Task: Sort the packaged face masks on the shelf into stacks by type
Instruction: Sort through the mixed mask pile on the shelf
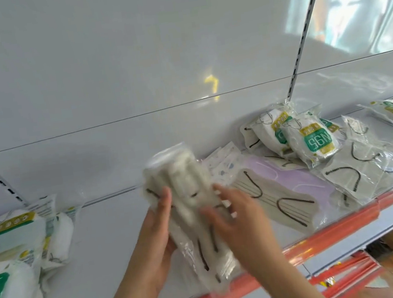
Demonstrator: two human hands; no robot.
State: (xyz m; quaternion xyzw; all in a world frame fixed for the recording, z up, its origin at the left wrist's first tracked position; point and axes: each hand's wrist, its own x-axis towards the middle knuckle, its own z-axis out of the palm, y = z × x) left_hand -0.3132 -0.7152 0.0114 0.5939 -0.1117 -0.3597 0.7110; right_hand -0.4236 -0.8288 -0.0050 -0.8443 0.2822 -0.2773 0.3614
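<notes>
Over the white shelf [116, 234], seen from the head camera, a person holds a bundle of clear-wrapped grey masks [194, 214] upright between both hands, its lower end near the orange front edge [326, 234]. The left hand [155, 231] cups the bundle's left side, fingers [166, 199] curled round it, probably to keep the slippery packets squared as one stack. The right hand [234, 215] lies against the right side; motion blur smears its fingers, so I cannot tell whether they pinch the wrap or merely press flat against it.

To the right, unsorted packets lie overlapping: more grey masks with dark ear loops [286, 209], a lilac packet [286, 177] under them, and green-labelled N95 packs [312, 141] leaning at the back. At the far left, another pile of N95 packs [12, 273] looks like a finished stack, which suggests the bare shelf between is meant for the grey type.
</notes>
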